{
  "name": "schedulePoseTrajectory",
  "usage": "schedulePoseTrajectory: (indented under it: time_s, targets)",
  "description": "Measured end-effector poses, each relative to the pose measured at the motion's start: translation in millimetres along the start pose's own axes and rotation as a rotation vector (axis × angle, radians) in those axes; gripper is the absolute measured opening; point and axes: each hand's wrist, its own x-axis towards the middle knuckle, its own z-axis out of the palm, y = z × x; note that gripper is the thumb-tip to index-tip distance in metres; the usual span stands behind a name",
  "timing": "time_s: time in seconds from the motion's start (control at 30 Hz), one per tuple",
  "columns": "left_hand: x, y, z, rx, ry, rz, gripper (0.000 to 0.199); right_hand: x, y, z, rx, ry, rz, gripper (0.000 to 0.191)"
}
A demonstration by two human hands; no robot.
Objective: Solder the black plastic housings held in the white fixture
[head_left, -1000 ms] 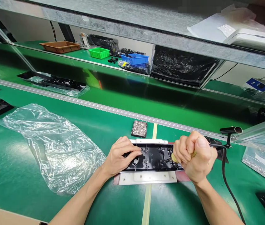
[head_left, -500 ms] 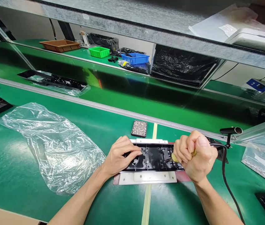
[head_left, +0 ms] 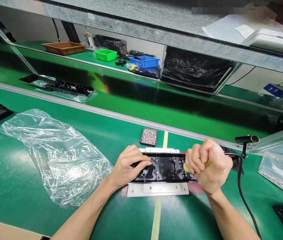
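Observation:
A long black plastic panel [head_left: 163,169], with posts and ribs inside, lies in a white-railed fixture [head_left: 160,189]. Over its left end sits my left hand [head_left: 129,165], thumb and forefinger drawn together; whatever is between them, if anything, is hidden. My right hand [head_left: 210,165] is wrapped in a fist around a corded electric screwdriver [head_left: 186,167], whose yellowish nose shows below the fingers. The bit slants down and left to the middle of the panel; its exact contact point is too small to tell. Just behind the fixture stands a small black tray of screws [head_left: 148,137].
Clear plastic film [head_left: 63,156] spreads over the left bench. A black cord [head_left: 242,196] runs down beside my right forearm. A metal rail [head_left: 101,106] crosses behind the work, near a black cylindrical holder [head_left: 246,139]. A metal shelf [head_left: 141,28] hangs above.

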Motion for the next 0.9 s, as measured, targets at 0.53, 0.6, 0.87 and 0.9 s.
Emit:
schedulePoseTrajectory:
  time_s: [0.53, 0.6, 0.87, 0.9]
  targets:
    - [0.1, 2.4, -0.7, -0.003, -0.003, -0.004, 0.010, 0.7, -1.1, 1.5, 0.006, 0.009, 0.024, 0.044]
    - [0.0, 2.3, -0.8, -0.004, -0.001, -0.002, 0.010, 1.0, -1.3, 1.8, 0.006, 0.004, 0.027, 0.044]
    - [0.2, 1.4, -2.3, 0.005, -0.003, 0.001, 0.009, 2.3, -1.5, 4.8, -0.014, -0.009, 0.009, 0.044]
    - [0.0, 1.4, -2.5, 0.005, -0.001, 0.002, 0.009, 2.3, -1.4, 5.1, -0.015, -0.008, 0.011, 0.044]
